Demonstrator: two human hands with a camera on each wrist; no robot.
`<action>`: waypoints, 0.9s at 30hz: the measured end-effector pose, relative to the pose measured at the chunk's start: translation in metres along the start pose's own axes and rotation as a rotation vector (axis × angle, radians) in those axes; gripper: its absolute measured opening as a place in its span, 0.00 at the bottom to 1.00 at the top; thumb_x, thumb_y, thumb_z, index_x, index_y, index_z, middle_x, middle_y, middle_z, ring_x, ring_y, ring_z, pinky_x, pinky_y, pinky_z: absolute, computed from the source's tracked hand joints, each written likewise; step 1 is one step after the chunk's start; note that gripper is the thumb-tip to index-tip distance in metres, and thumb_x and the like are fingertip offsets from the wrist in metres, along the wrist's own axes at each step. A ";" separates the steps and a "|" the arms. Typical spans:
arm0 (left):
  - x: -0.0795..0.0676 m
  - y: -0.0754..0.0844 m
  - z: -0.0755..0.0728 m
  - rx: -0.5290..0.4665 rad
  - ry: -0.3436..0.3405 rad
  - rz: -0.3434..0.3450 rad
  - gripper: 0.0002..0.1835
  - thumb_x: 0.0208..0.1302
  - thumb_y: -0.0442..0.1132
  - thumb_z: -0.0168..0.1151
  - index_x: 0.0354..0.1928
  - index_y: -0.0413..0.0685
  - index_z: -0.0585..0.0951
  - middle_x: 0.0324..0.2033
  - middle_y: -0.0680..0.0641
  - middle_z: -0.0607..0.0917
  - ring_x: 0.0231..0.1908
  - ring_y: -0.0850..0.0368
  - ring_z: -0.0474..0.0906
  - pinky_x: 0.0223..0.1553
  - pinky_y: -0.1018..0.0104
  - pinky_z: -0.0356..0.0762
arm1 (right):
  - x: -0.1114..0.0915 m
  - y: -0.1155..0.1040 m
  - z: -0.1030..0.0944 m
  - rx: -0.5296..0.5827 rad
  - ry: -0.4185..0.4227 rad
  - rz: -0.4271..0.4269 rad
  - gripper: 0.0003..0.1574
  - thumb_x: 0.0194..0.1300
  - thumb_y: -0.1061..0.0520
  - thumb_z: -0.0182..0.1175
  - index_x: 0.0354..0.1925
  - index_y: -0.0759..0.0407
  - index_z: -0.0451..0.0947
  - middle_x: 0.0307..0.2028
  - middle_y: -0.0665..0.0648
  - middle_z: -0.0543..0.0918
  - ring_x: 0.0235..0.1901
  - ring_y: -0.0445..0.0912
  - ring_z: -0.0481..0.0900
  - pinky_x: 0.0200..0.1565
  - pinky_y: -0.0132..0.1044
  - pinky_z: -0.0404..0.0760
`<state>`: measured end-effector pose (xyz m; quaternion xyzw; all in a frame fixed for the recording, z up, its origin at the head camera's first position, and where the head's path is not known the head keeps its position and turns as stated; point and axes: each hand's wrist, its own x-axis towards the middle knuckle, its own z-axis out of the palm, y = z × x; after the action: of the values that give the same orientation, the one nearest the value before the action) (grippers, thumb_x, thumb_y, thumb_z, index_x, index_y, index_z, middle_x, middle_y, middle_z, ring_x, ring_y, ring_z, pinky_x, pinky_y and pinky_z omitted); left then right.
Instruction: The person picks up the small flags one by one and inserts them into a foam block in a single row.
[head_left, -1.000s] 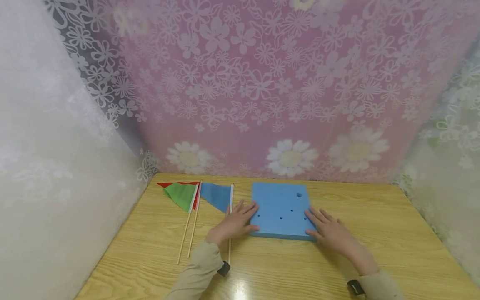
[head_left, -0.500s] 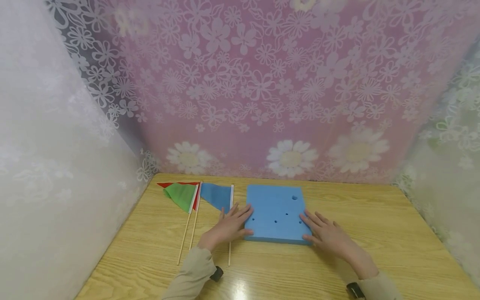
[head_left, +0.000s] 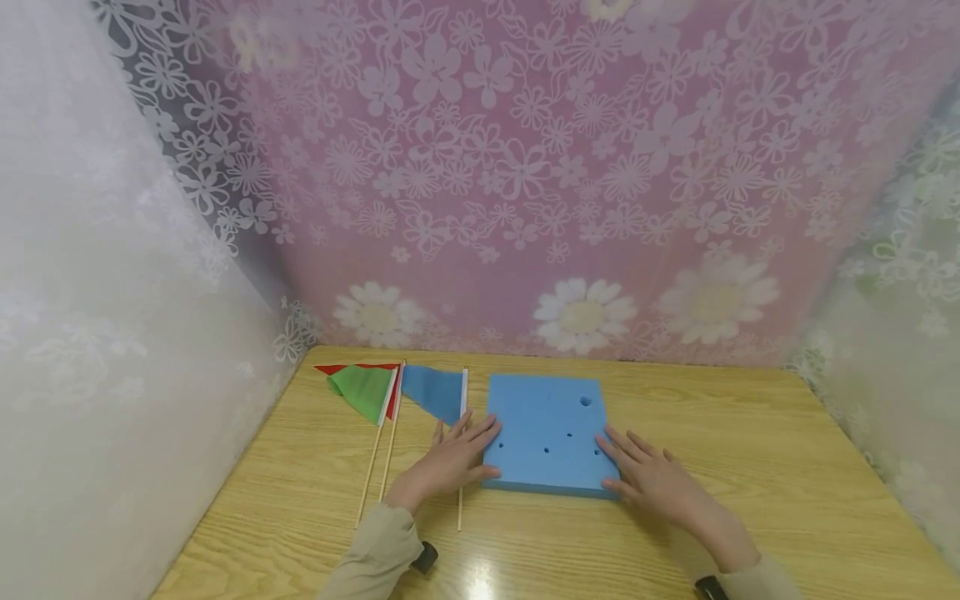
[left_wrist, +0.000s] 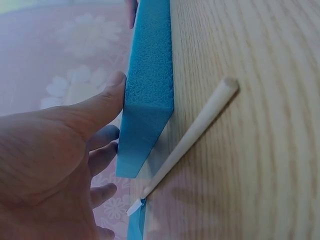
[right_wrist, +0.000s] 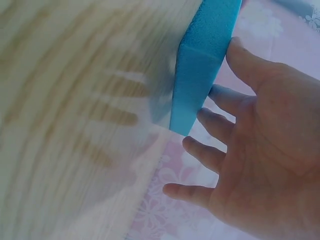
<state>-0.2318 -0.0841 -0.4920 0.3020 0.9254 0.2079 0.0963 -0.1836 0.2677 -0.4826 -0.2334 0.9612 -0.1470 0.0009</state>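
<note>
A blue foam block (head_left: 551,417) with one larger hole and several small ones lies flat on the wooden table. My left hand (head_left: 446,467) rests its spread fingers on the block's left edge, and its forearm side passes over the stick of the blue flag (head_left: 435,392). On the opposite edge, the fingertips of my right hand (head_left: 660,479) touch the block's top near its front right corner. In both wrist views the fingers look extended, with thumb and fingertips against the foam. Left of the block lie a green flag (head_left: 362,393) and, partly beneath it, a red flag (head_left: 326,368).
The wooden table (head_left: 750,450) reaches back to a pink flowered cloth wall (head_left: 487,208). Pale cloth sides stand at left and right. The blue flag's stick (left_wrist: 195,125) lies close beside the block.
The foam block has slid toward me and slightly left, with both hands moving along on its edges. The flags have stayed in place.
</note>
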 end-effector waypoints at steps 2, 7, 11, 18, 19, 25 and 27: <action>-0.001 0.000 0.001 0.001 0.002 0.001 0.42 0.72 0.58 0.58 0.80 0.52 0.55 0.80 0.50 0.53 0.79 0.38 0.39 0.72 0.26 0.34 | 0.000 0.001 0.001 -0.008 0.022 -0.027 0.43 0.72 0.39 0.59 0.75 0.58 0.64 0.74 0.65 0.64 0.69 0.71 0.63 0.56 0.81 0.64; -0.002 0.002 0.000 0.008 0.011 0.007 0.42 0.72 0.57 0.58 0.80 0.51 0.56 0.80 0.50 0.54 0.79 0.37 0.40 0.71 0.25 0.35 | 0.004 0.006 0.002 -0.063 0.101 -0.075 0.41 0.69 0.42 0.64 0.72 0.60 0.69 0.71 0.66 0.69 0.68 0.70 0.66 0.56 0.79 0.66; -0.002 0.003 0.000 0.011 0.017 0.005 0.42 0.71 0.57 0.59 0.80 0.51 0.57 0.80 0.49 0.54 0.79 0.38 0.41 0.71 0.25 0.37 | 0.006 0.006 -0.001 -0.074 0.079 -0.061 0.42 0.71 0.40 0.61 0.73 0.60 0.67 0.74 0.63 0.66 0.71 0.67 0.62 0.60 0.77 0.64; -0.003 0.001 0.000 0.010 0.014 0.006 0.42 0.71 0.58 0.58 0.80 0.51 0.57 0.80 0.49 0.54 0.79 0.38 0.41 0.71 0.25 0.37 | 0.005 0.009 0.002 -0.039 0.017 -0.041 0.43 0.74 0.38 0.56 0.76 0.59 0.61 0.76 0.62 0.62 0.73 0.66 0.59 0.62 0.79 0.59; -0.003 0.001 -0.001 0.002 0.010 0.004 0.42 0.72 0.58 0.58 0.80 0.51 0.57 0.80 0.49 0.54 0.79 0.38 0.41 0.72 0.25 0.37 | 0.005 0.009 0.003 -0.034 0.014 -0.038 0.43 0.74 0.38 0.55 0.76 0.59 0.61 0.76 0.62 0.62 0.74 0.66 0.58 0.62 0.79 0.59; 0.003 0.001 -0.006 -0.071 0.160 -0.010 0.31 0.75 0.50 0.58 0.75 0.48 0.68 0.73 0.46 0.69 0.75 0.38 0.56 0.72 0.31 0.52 | 0.005 0.009 0.003 -0.015 0.002 -0.020 0.44 0.75 0.38 0.55 0.77 0.59 0.60 0.76 0.62 0.61 0.74 0.66 0.57 0.63 0.79 0.57; 0.005 0.000 -0.009 -0.091 0.271 -0.041 0.24 0.76 0.45 0.59 0.69 0.45 0.75 0.63 0.42 0.80 0.64 0.39 0.74 0.63 0.39 0.72 | 0.005 0.009 0.002 0.001 -0.010 -0.011 0.44 0.74 0.37 0.55 0.77 0.58 0.59 0.77 0.61 0.60 0.74 0.66 0.56 0.64 0.79 0.56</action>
<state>-0.2383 -0.0835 -0.4844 0.2476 0.9255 0.2864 -0.0117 -0.1920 0.2725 -0.4872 -0.2395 0.9598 -0.1463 0.0050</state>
